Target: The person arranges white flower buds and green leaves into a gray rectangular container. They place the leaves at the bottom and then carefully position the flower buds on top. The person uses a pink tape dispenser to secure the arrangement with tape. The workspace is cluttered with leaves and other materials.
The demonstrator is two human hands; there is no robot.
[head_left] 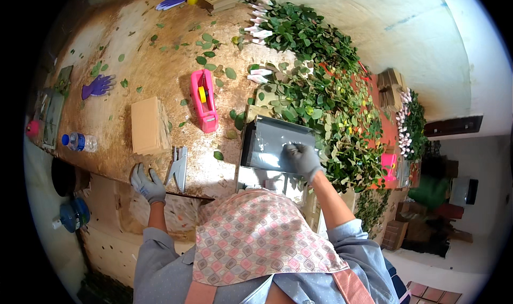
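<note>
Head view shows a worn wooden worktable [227, 165], its largest surface, with a broad heap of leafy cut stems [334, 127] over the right side. The stems lie in rows, perhaps so that their white-wrapped ends [259, 33] face the worker. Against the heap sits a dark grey shallow tray [264, 141], straight ahead of the apron and probably set there for easy reach. Left of it, a pink tape dispenser [209, 117] and a stack of brown cardboard sheets [147, 126] look spaced to stay handy, as does a silver-grey stapler [181, 168] near the front edge.

The gloved right hand [303, 161] is over the tray's right part, fingers bent and close together; whether they pinch anything or touch the surface, I cannot tell. The tray lies beneath and to the left of those fingertips. The gloved left hand [148, 183] is at the table's edge, fingers spread apart and gripping nothing visible, perhaps for support. Its fingertips are just below the cardboard, with the stapler just to the right.
</note>
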